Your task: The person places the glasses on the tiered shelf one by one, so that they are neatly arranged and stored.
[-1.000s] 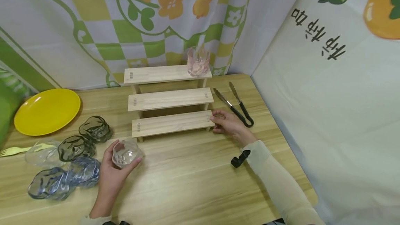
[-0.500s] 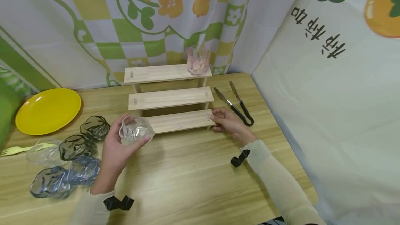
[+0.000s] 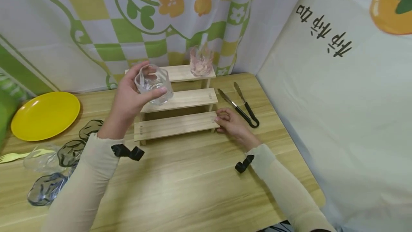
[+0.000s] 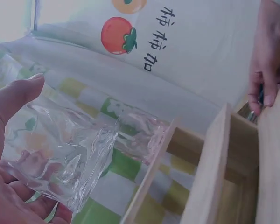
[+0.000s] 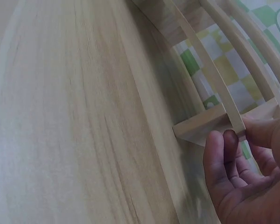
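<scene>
A clear glass cup with wavy walls is held in my left hand, in front of the upper steps of a three-step wooden rack. In the left wrist view the thumb and fingers reach around the same clear cup, which is off the shelf. My right hand pinches the right end of the lowest step between thumb and fingers, as the right wrist view shows at the step's end. A pinkish glass stands on the right end of the top step.
Black-handled tongs lie right of the rack. At the left are a yellow plate, a pale yellow fork, a clear cup, dark cups and blue glass, partly behind the left sleeve. A white wall sheet borders the right.
My left hand has lifted the clear cup from near the table, up and to the right, toward the top step. The right hand keeps its hold on the lowest step.
</scene>
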`<state>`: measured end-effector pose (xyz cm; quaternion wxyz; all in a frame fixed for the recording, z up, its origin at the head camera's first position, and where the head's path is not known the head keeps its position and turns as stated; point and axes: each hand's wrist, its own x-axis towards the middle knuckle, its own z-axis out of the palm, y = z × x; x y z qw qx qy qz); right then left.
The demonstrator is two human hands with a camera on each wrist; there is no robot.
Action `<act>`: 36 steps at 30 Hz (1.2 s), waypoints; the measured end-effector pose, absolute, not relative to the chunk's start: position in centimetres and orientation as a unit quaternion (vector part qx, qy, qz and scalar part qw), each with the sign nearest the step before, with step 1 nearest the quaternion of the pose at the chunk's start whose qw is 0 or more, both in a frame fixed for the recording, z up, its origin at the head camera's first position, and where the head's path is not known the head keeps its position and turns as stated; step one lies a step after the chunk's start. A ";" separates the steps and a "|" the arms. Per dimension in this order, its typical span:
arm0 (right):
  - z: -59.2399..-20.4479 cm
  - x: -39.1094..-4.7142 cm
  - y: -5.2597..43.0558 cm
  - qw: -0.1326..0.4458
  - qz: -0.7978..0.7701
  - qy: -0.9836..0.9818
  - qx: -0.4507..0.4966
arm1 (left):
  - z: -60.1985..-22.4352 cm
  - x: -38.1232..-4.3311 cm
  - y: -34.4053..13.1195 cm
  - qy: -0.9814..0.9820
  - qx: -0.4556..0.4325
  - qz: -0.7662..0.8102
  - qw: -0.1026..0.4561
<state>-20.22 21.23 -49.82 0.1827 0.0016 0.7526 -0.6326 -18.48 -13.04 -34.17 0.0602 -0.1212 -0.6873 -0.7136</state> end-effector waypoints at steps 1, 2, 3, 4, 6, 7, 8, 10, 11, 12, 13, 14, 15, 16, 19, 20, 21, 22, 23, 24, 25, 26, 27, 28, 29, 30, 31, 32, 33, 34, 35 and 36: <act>-49.8 -20.3 21.2 0.183 -0.632 0.753 0.001 | -33.8 -19.2 -12.9 -0.688 -0.124 -0.713 0.058; -49.7 -20.3 21.2 0.184 -0.631 0.753 0.001 | -33.5 -19.9 -12.7 -0.690 -0.127 -0.710 0.055; -49.7 -20.3 21.2 0.187 -0.631 0.753 0.003 | -33.2 -20.6 -12.6 -0.694 -0.129 -0.707 0.051; -49.6 -20.4 21.3 0.190 -0.631 0.752 0.006 | -32.9 -21.3 -12.4 -0.697 -0.129 -0.704 0.046; -49.5 -20.5 21.3 0.194 -0.633 0.749 0.013 | -32.5 -22.5 -12.1 -0.709 -0.125 -0.693 0.036; -49.6 -20.5 21.3 0.195 -0.633 0.749 0.016 | -32.5 -23.2 -12.0 -0.714 -0.123 -0.689 0.030; -49.5 -20.5 21.3 0.196 -0.634 0.748 0.019 | -32.6 -23.8 -11.8 -0.720 -0.122 -0.683 0.026; -49.6 -20.5 21.3 0.196 -0.634 0.747 0.025 | -32.7 -24.8 -11.5 -0.726 -0.116 -0.678 0.013; -49.6 -20.5 21.3 0.196 -0.635 0.747 0.027 | -32.9 -25.2 -11.4 -0.730 -0.113 -0.674 0.010; -49.7 -20.5 21.3 0.196 -0.635 0.746 0.028 | -33.1 -25.6 -11.2 -0.731 -0.111 -0.673 0.006; -49.7 -20.6 21.3 0.197 -0.636 0.746 0.029 | -33.3 -26.0 -11.1 -0.732 -0.109 -0.673 0.004; -49.7 -20.6 21.4 0.198 -0.636 0.745 0.030 | -33.4 -26.3 -11.0 -0.734 -0.107 -0.671 0.002; -49.7 -20.6 21.4 0.199 -0.636 0.745 0.029 | -33.6 -26.5 -11.0 -0.736 -0.104 -0.669 0.000; -49.7 -20.7 21.4 0.200 -0.637 0.744 0.029 | -33.7 -26.8 -10.9 -0.738 -0.102 -0.667 0.000; -49.9 -20.7 21.4 0.203 -0.639 0.741 0.032 | -34.0 -27.4 -10.7 -0.747 -0.094 -0.659 -0.004; -50.0 -20.7 21.4 0.203 -0.640 0.740 0.034 | -34.1 -27.6 -10.6 -0.749 -0.091 -0.657 -0.006; -50.1 -20.7 21.4 0.204 -0.641 0.739 0.034 | -34.2 -27.7 -10.6 -0.751 -0.086 -0.655 -0.006; -50.0 -20.7 21.3 0.203 -0.641 0.740 0.035 | -34.2 -27.9 -10.6 -0.751 -0.083 -0.655 -0.007; -50.0 -20.7 21.2 0.203 -0.641 0.740 0.034 | -34.2 -28.1 -10.6 -0.753 -0.078 -0.654 -0.007; -50.0 -20.7 21.2 0.203 -0.640 0.740 0.033 | -34.3 -28.3 -10.6 -0.751 -0.076 -0.656 -0.006; -50.0 -20.7 21.2 0.202 -0.639 0.741 0.032 | -34.4 -28.5 -10.6 -0.752 -0.072 -0.655 -0.005; -50.0 -20.7 21.1 0.203 -0.637 0.743 0.031 | -34.4 -28.6 -10.5 -0.753 -0.070 -0.654 -0.005; -49.9 -20.7 21.1 0.203 -0.635 0.744 0.030 | -34.5 -28.8 -10.5 -0.754 -0.067 -0.653 -0.006; -49.9 -20.7 21.2 0.203 -0.634 0.745 0.030 | -34.6 -29.0 -10.4 -0.756 -0.065 -0.652 -0.007; -49.9 -20.7 21.2 0.203 -0.635 0.745 0.031 | -34.7 -29.1 -10.4 -0.758 -0.063 -0.650 -0.008; -49.9 -20.7 21.2 0.203 -0.635 0.745 0.032 | -34.8 -29.3 -10.3 -0.759 -0.062 -0.648 -0.010; -49.8 -20.7 21.2 0.204 -0.635 0.745 0.033 | -34.9 -29.4 -10.2 -0.761 -0.059 -0.646 -0.013; -49.8 -20.7 21.3 0.204 -0.636 0.743 0.035 | -35.0 -29.5 -10.1 -0.762 -0.056 -0.645 -0.014; -49.8 -20.7 21.3 0.205 -0.637 0.743 0.036 | -35.1 -29.6 -10.1 -0.763 -0.054 -0.644 -0.016; -49.8 -20.7 21.3 0.205 -0.637 0.742 0.037 | -35.2 -29.7 -10.0 -0.764 -0.053 -0.643 -0.015; -49.8 -20.7 21.3 0.206 -0.638 0.741 0.037 | -35.2 -29.8 -9.9 -0.766 -0.052 -0.641 -0.014; -49.8 -20.8 21.4 0.206 -0.638 0.741 0.037 | -35.2 -30.0 -9.8 -0.767 -0.050 -0.639 -0.013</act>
